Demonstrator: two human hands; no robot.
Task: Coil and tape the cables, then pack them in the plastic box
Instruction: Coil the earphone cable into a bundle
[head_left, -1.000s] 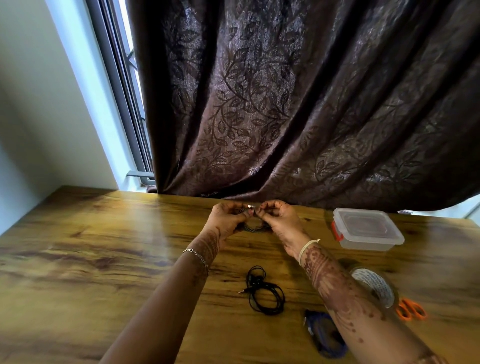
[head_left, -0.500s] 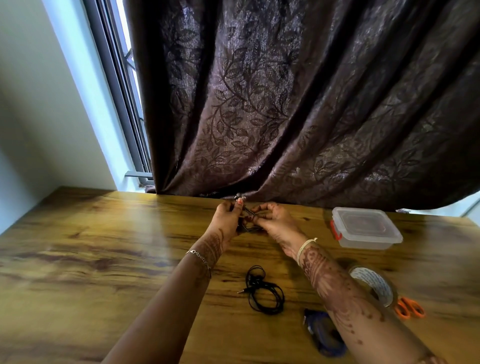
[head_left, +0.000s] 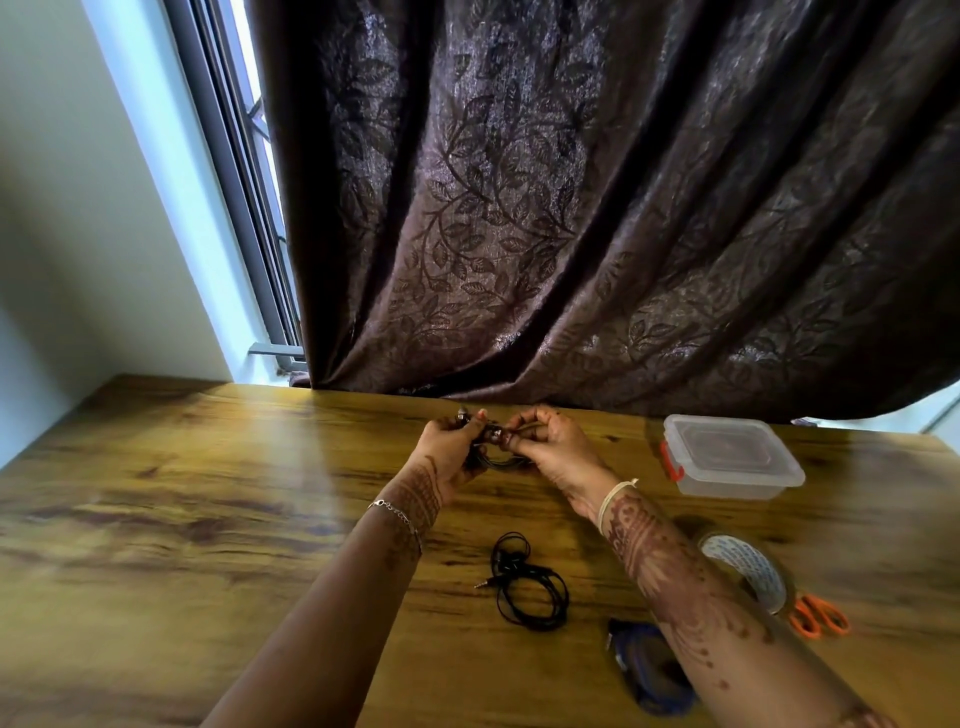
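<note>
Dark leaf-patterned curtain (head_left: 571, 208), window (head_left: 244, 182) left, wooden table (head_left: 182, 519), plastic box (head_left: 727, 457) right

Both hands (head_left: 501, 449) pinch a dark cable (head_left: 501, 461) above the table (head_left: 208, 519).

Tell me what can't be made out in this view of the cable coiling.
Head view, the only one:
1. Held cable: the left hand and right hand grip and cover most of it; coil and any tape unreadable.
2. Plastic box: cloudy lid hides the contents.
3. Blue cable: blurred, part behind the right forearm.
4. Scissors: only orange handles show; blades hidden by the tape roll.
</note>
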